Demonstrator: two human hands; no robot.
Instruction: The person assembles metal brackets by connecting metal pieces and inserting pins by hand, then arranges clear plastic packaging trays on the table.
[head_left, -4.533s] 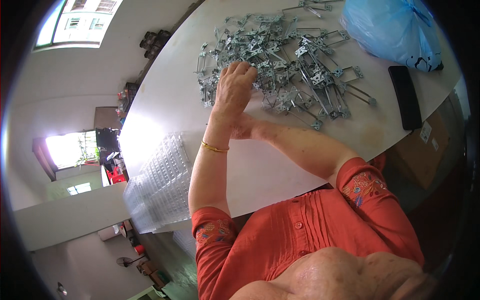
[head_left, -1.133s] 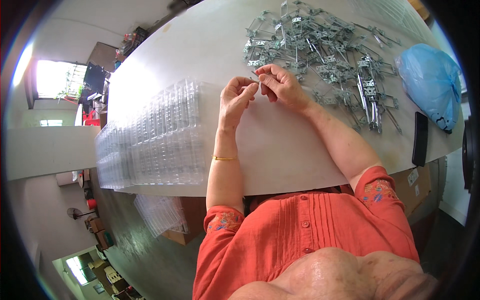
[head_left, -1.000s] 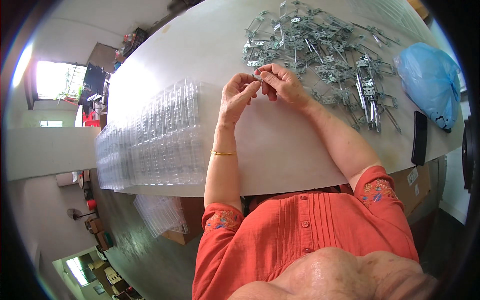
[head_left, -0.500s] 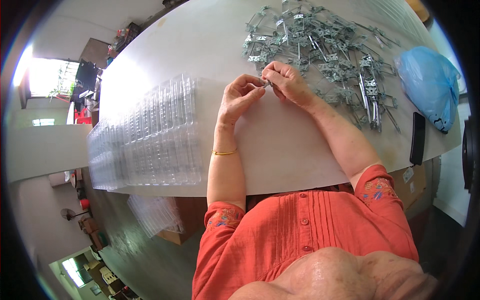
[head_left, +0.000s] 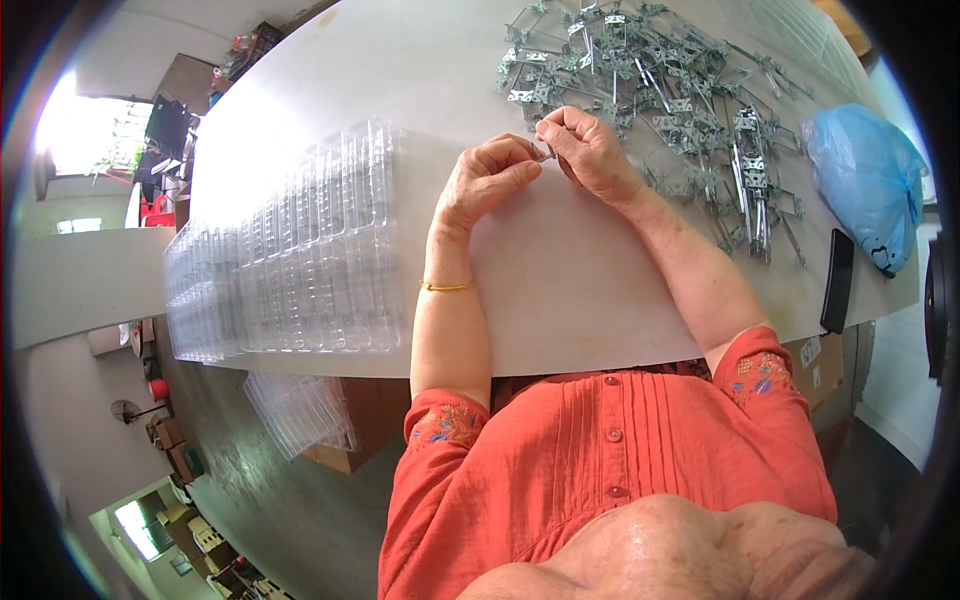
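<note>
My left hand [head_left: 487, 180] and my right hand [head_left: 592, 158] meet over the table, just short of a heap of metal parts. Between their fingertips is a small silvery metal piece [head_left: 543, 154], mostly covered by the fingers. Both hands pinch at it, thumbs against forefingers. The heap of metal brackets with thin rods [head_left: 680, 105] spreads beyond and to the right of my right hand. Left of my left forearm lie clear plastic trays [head_left: 320, 250] with moulded compartments, stacked and overlapping.
On the right of the white table [head_left: 560, 300] sit a knotted blue plastic bag [head_left: 865, 180] and a black phone [head_left: 838, 282]. More clear trays [head_left: 300, 415] rest on a cardboard box [head_left: 375, 420] below the table's near edge at left. Another box [head_left: 818, 370] stands below at right.
Both hands have shifted slightly up and to the right in the picture, still pinching the small metal piece. My right fingers have lifted a little. The view has tilted slightly.
</note>
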